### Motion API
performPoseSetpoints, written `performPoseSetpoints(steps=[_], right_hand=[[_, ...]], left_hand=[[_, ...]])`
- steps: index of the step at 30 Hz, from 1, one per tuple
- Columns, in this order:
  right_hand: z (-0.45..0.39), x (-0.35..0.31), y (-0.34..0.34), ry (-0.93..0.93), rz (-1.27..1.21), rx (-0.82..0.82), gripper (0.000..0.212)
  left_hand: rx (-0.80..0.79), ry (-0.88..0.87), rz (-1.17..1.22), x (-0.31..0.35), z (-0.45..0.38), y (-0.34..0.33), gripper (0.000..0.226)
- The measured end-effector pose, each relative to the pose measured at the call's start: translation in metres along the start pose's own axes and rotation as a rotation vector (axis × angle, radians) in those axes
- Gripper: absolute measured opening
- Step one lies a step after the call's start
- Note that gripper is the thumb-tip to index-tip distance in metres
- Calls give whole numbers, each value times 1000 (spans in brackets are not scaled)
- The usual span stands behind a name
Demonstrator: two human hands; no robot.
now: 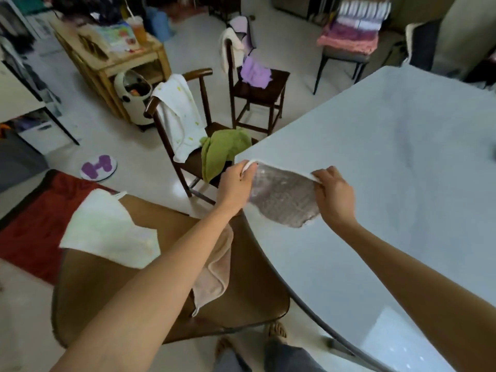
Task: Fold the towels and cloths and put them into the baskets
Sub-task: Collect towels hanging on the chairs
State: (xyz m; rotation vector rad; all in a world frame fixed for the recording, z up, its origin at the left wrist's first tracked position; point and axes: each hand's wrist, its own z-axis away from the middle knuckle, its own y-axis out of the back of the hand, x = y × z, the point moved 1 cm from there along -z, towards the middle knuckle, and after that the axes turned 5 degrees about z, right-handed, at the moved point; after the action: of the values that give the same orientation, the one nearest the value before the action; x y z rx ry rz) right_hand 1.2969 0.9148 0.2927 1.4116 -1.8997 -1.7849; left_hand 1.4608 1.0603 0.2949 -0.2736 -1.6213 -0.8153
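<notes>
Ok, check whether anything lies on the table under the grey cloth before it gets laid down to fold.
Nothing visible does. Both the left hand and the right hand pinch the grey cloth's top corners, and the pale table beneath and beyond it looks bare. No basket is in view.

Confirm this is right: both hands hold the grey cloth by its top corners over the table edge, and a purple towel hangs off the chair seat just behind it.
Not quite. The head view shows the towel on that chair is green, not purple. Otherwise correct: the left hand and right hand pinch the grey cloth over the table edge.
</notes>
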Motion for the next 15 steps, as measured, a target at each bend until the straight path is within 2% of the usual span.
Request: performPoseSetpoints(steps=[2,4,5,7,9,11,13,15], right_hand=[[0,10,27,102,48,172,28],[9,27,39,185,156,227,21],[17,38,38,211,226,228,14],[37,63,25,245,342,173,15],[63,86,10,265,406,15,20],[91,101,-2,276,448,-239,19],[116,113,-13,213,425,-573,23],[132,121,-17,47,326,-883,28]], left_hand=[[38,-298,-89,25,-3,-16,30],[-23,-549,-247,29,-1,-33,34],[-115,-624,-347,23,2,-42,33],[-412,-594,-565,0,10,-59,30],[-750,-438,-790,-24,22,-72,27],[-999,-330,-968,-39,39,-83,25],[-1128,-290,-1054,-52,56,-90,36],[-1185,-205,-1007,-62,69,-93,43]])
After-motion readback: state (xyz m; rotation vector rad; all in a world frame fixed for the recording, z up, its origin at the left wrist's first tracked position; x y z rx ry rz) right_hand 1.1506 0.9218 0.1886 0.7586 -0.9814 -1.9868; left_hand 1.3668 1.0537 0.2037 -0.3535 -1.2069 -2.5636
